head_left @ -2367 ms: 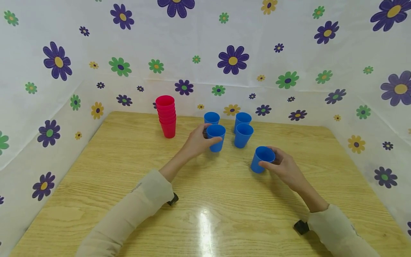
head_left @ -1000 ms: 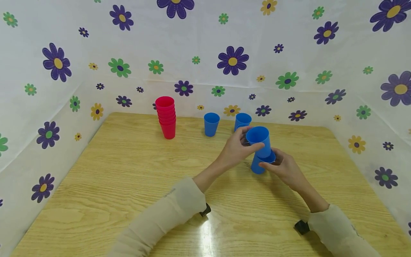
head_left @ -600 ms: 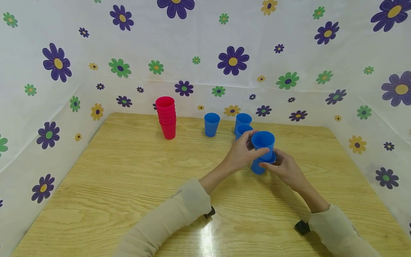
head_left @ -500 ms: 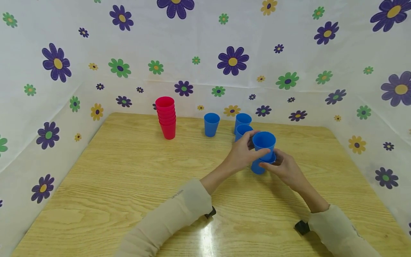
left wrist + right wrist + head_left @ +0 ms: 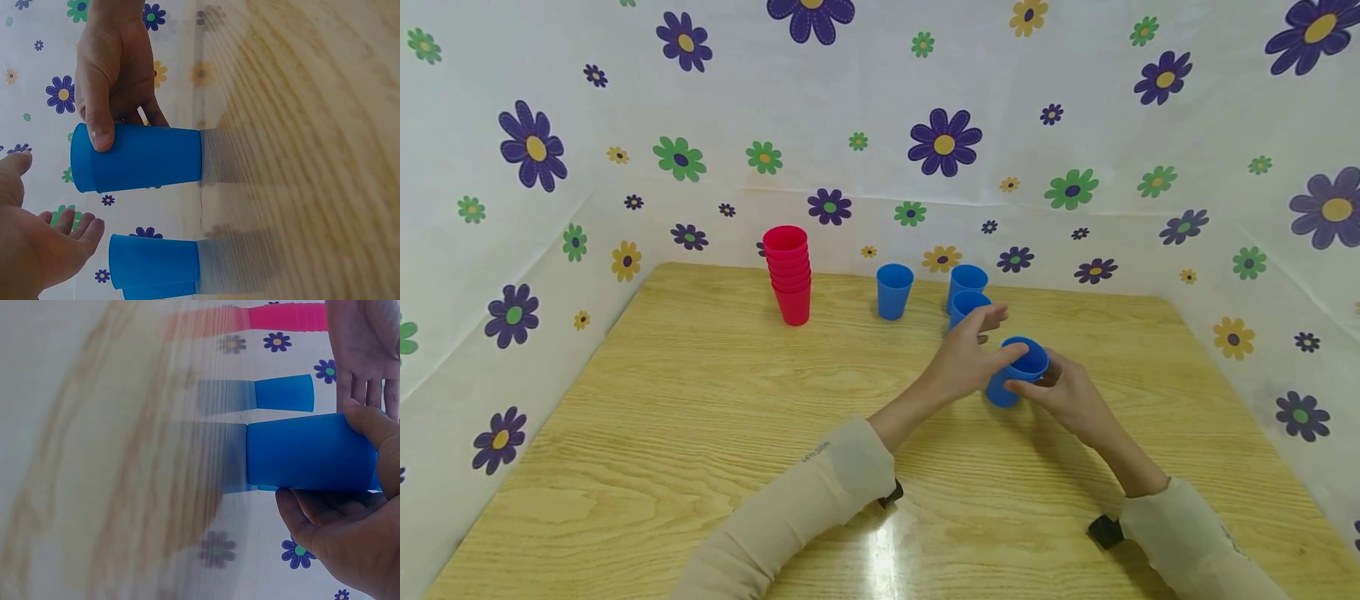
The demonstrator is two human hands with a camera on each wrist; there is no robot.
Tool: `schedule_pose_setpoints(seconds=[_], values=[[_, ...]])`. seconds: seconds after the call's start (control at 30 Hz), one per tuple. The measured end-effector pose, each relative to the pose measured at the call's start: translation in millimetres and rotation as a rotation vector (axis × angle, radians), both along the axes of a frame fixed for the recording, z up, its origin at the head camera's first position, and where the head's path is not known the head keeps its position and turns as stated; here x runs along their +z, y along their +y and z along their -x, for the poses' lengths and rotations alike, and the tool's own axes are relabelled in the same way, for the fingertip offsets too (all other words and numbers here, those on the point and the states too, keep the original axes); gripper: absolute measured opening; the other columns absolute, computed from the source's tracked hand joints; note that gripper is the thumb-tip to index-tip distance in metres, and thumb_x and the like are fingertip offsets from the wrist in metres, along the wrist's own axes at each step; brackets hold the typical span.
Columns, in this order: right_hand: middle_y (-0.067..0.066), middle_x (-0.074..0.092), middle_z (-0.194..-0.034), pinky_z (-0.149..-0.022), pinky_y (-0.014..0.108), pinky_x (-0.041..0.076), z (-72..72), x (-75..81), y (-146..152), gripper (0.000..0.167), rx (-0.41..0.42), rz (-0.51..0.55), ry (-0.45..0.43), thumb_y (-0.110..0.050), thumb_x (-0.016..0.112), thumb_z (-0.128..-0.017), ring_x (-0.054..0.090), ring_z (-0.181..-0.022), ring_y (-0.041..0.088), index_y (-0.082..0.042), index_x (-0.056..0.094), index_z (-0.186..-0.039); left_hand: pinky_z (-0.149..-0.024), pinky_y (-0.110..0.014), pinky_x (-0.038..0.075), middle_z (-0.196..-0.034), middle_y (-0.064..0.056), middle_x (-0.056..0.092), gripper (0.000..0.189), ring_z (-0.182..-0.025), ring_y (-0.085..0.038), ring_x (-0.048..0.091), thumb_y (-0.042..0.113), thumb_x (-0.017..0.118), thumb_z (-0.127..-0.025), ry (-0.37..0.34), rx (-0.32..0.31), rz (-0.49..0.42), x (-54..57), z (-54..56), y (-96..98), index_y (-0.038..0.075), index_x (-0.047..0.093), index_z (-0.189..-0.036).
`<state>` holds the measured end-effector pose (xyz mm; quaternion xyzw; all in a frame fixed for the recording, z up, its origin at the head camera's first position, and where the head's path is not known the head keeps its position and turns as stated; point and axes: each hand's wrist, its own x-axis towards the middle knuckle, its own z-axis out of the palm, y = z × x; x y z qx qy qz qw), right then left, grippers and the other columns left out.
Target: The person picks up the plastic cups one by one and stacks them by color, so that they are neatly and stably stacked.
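Note:
Two nested blue cups (image 5: 1002, 392) stand upright on the table, the inner one's rim just above the outer one's. My right hand (image 5: 1067, 396) grips them from the right, thumb across the near side; the right wrist view shows its fingers curled round the cup wall (image 5: 309, 453). To their left is my left hand (image 5: 964, 360), its fingers spread and its thumb overlapping the rim in the head view. In the left wrist view, the left hand (image 5: 37, 247) has its palm up beside the nested cups (image 5: 144, 159), apart from them and holding nothing.
Behind the left hand, two blue cups (image 5: 967, 278) stand one before the other, the nearer partly hidden. Another blue cup (image 5: 893, 296) stands alone to their left. Farther left is a tall stack of red cups (image 5: 792, 287). A flowered cloth (image 5: 880, 175) encloses the wooden table (image 5: 700, 400).
My left hand carried a blue cup rightward from the back, lowered it into the cup in my right hand, and let go. The right hand has stayed in place.

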<state>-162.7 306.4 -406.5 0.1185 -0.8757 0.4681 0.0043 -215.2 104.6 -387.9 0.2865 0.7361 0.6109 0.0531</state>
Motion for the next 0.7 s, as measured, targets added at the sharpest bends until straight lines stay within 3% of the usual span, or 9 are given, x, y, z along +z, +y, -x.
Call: schedule_pose_setpoints(seconds=[0.23,0.4,0.5,0.7], values=[[0.029,0.063,-0.131,-0.088,0.019,0.053,-0.9,0.6,-0.2,0.056,-0.016,0.013,-0.012,-0.013,0.072,-0.099,0.066,-0.114,0.042,0.009,0.048,-0.144,-0.112,-0.044,0.044,-0.147,-0.012,0.056,0.061,-0.136,-0.025,0.053,0.028,0.070,-0.101,0.004,0.021,-0.011,-4.8,6.3,-6.2,0.005,0.045,-0.153],[0.027,0.063,-0.132,-0.090,0.022,0.053,-1.3,1.4,-0.9,0.057,-0.023,0.006,-0.016,-0.013,0.072,-0.098,0.065,-0.116,0.041,0.008,0.048,-0.145,-0.110,-0.037,0.046,-0.149,-0.013,0.055,0.063,-0.136,-0.026,0.054,0.028,0.069,-0.102,0.002,0.041,0.012,-4.9,10.4,-14.5,0.005,0.042,-0.154],[0.027,0.063,-0.132,-0.091,0.025,0.055,-0.5,1.1,-1.2,0.057,-0.022,-0.008,-0.012,-0.014,0.073,-0.098,0.066,-0.116,0.041,0.008,0.048,-0.145,-0.109,-0.033,0.046,-0.149,-0.013,0.055,0.063,-0.135,-0.024,0.055,0.029,0.068,-0.102,0.006,0.064,0.024,-6.5,14.6,-20.9,0.005,0.042,-0.154],[0.026,0.065,-0.130,-0.088,0.022,0.053,-0.5,-0.9,-0.4,0.055,-0.022,-0.014,0.005,-0.015,0.073,-0.098,0.066,-0.114,0.040,0.008,0.051,-0.143,-0.109,-0.038,0.047,-0.146,-0.013,0.057,0.063,-0.133,-0.028,0.056,0.027,0.068,-0.102,-0.013,0.128,0.012,-8.2,26.0,-35.3,0.004,0.043,-0.154]])
